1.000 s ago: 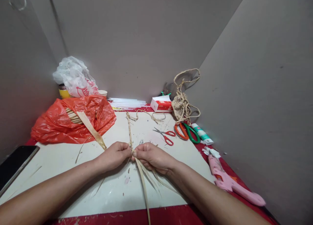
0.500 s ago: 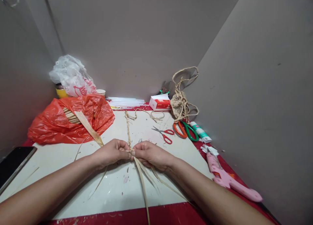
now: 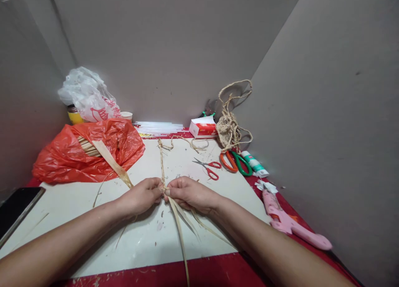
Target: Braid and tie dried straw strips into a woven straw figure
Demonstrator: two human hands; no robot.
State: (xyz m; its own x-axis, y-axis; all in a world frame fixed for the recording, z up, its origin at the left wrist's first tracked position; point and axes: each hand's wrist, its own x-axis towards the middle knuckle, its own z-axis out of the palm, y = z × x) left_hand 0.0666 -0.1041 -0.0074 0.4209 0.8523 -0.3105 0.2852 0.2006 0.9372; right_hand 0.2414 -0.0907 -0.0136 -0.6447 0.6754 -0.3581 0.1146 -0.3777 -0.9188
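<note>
Two hands: left hand [image 3: 141, 197] and right hand [image 3: 191, 194], fingertips pinching the cord [image 3: 161, 166] between them.
Cord: braided, stretching away from the fingers over the white mat [image 3: 149, 241].
Strips [image 3: 178, 224]: loose, trailing on the near side of the fingers.
Scissors [image 3: 205, 165]: beyond the right fingers.
Bag [image 3: 68, 154]: red, beyond the left fingers.

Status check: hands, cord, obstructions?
Left hand, right hand: both pinching braided cord. Loose strips trailing toward the person. Red-handled scissors beyond right hand, touching neither hand.
</note>
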